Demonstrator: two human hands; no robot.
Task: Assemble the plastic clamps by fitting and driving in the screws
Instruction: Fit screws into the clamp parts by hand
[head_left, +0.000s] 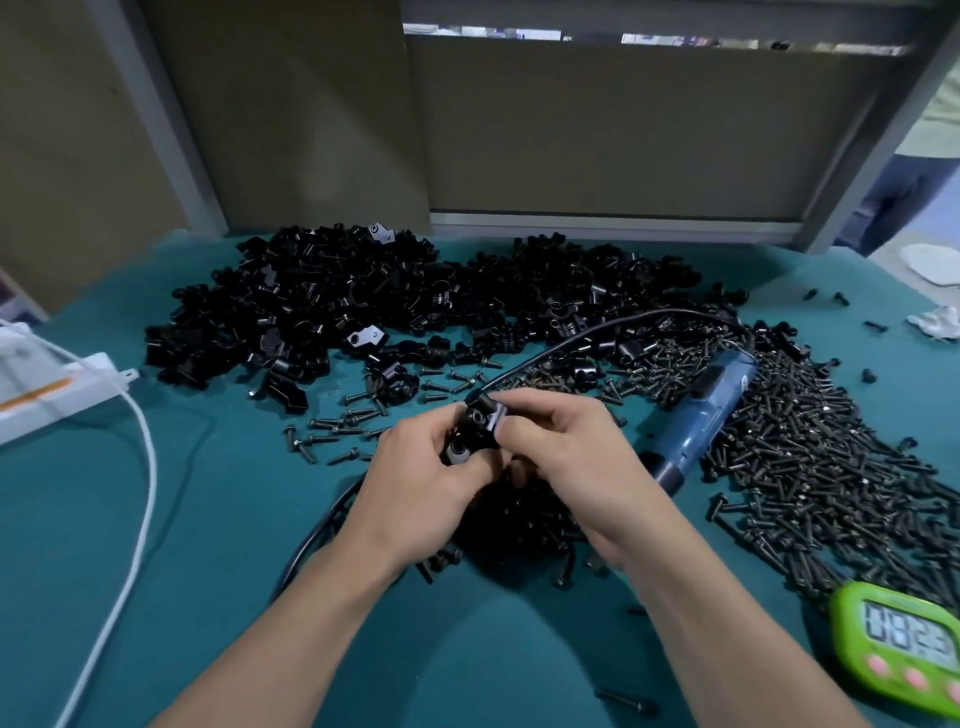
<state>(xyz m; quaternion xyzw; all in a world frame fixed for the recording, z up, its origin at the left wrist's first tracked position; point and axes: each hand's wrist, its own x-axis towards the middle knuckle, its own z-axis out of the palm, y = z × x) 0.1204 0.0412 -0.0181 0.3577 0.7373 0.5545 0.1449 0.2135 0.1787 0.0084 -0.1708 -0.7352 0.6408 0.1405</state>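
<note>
I hold the clamp (480, 422) over the middle of the table (208, 519), left hand (415, 467) curled under it, right hand (566, 452) pinching its top. I should square the halves and seat one of the screws (810, 447) straight before reaching for the driver (701, 415) at the right. My fingers hide whether one is already in.

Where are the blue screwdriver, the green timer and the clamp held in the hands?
blue screwdriver (698, 415), head view, on the middle of its blue body.
green timer (904, 642), head view, on its display.
clamp (480, 423), head view, on its black top face.
</note>
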